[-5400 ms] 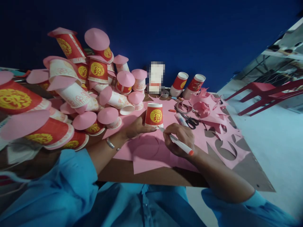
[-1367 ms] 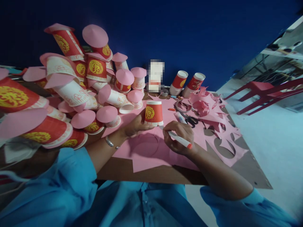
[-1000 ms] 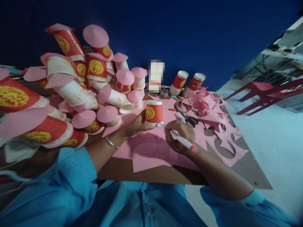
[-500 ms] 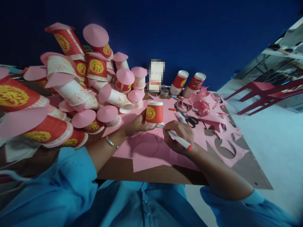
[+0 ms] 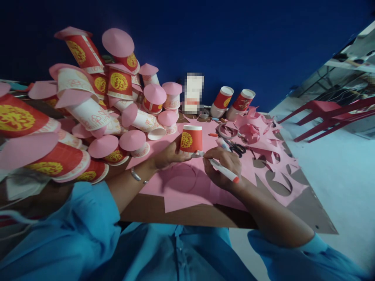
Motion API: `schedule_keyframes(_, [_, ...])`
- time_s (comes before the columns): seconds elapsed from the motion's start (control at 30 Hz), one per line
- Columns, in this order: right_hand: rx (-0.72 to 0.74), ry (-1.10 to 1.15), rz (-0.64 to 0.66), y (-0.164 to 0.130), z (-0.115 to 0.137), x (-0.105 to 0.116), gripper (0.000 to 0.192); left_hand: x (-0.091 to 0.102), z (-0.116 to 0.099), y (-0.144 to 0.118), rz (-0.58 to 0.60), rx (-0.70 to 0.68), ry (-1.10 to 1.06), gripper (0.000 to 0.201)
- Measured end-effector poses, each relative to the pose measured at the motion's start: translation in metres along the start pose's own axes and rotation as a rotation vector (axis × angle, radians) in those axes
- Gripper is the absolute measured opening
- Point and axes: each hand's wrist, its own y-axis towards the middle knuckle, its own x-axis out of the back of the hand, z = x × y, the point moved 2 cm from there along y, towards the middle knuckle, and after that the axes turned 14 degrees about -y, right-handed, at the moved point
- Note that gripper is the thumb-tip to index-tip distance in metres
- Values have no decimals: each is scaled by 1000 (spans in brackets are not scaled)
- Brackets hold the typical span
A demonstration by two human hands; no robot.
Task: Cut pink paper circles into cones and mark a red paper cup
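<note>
A red paper cup with a yellow emblem stands upside down, tilted slightly, above the pink paper. My left hand is closed around its left and lower side, the thumb lying along the bottom near the white rim. In my right hand is a white marker pen with an orange end, gripped like a pencil. Its tip points at the cup's lower right rim, touching or very close to it. A faint circle outline shows on the pink sheet below.
Paper cups with pink cone tops are heaped at the left. Beyond the right hand lie black scissors, a tape roll and cut pink scraps. Two stacks of cups lean by the blue wall. A red stool stands right.
My right hand and the marker have shifted slightly to the right and up along the cup's rim. The left hand and cup stay nearly still.
</note>
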Motion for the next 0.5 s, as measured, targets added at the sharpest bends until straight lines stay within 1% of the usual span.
schedule_keyframes(0.27, [-9,-12,2,1,1,1,19,0,-1,1,-5,-4,4,72])
schedule_keyframes(0.5, [-2,-23,12,1,2,1,18,2,1,1,-19,-7,27,68])
